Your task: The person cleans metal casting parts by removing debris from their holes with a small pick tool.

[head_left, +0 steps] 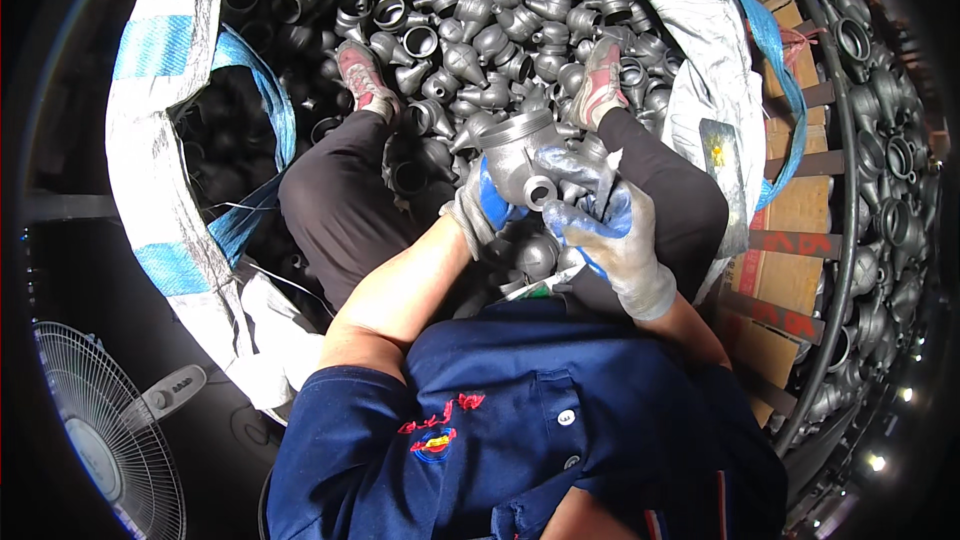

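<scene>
Gripped: left gloved hand (pixel 490 204) is clasping a grey metal fitting (pixel 510 156), centre of frame; right gloved hand (pixel 615 230) is touching its right side, pinch unclear. Similar fittings (pixel 463 62) are filling a white sack (pixel 150 155), upper centre.

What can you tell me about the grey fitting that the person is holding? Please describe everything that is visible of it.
The grey fitting looks metallic, with a rounded body, a ridged, thread-like collar and a short round spout with an open hole. It is tilted, collar away from the person, spout toward the person's body. It is held up over a heap of similar pieces. The gloved left hand grips its left side; the gloved right hand is at its right side, fingers partly covering it. Its underside is hidden.
</scene>
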The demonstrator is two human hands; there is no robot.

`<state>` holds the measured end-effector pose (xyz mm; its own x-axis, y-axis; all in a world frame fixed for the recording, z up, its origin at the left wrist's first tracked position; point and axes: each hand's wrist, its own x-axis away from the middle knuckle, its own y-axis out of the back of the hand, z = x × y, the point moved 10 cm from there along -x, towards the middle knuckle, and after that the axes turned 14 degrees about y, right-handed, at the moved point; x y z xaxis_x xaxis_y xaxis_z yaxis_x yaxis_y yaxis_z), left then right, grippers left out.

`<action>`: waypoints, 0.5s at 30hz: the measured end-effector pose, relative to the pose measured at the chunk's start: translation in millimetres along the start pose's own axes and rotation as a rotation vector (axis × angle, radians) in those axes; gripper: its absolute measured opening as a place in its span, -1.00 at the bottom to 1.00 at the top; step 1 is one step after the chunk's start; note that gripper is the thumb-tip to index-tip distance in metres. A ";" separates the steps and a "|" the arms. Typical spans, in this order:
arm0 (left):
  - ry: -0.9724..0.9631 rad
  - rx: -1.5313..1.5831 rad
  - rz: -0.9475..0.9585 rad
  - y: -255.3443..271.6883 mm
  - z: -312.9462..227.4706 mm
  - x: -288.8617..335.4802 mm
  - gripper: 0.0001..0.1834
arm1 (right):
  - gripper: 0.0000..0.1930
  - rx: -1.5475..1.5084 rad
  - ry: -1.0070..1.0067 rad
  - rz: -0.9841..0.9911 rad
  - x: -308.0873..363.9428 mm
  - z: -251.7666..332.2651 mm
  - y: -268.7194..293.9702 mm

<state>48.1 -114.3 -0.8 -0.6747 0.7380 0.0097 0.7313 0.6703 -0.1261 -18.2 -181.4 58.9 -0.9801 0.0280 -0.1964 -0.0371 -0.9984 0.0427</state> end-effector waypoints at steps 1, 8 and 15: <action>0.083 0.135 0.031 0.1 11.4 -0.4 -0.64 | -0.49 0.111 0.150 0.017 -3.2 14.4 1.4; 0.399 1.370 0.124 -4.5 57.9 -3.2 -0.37 | -0.51 0.076 0.088 -0.144 3.4 -9.6 18.5; 0.325 1.370 0.011 -5.3 48.5 -6.1 -0.29 | -0.53 -0.128 0.013 -0.087 1.4 -14.6 7.0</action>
<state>43.5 -126.1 -48.3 -0.4794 0.8536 0.2037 -0.0659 0.1965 -0.9783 -17.0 -189.1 44.6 -0.9716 0.1149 -0.2068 -0.0958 -0.9904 -0.1002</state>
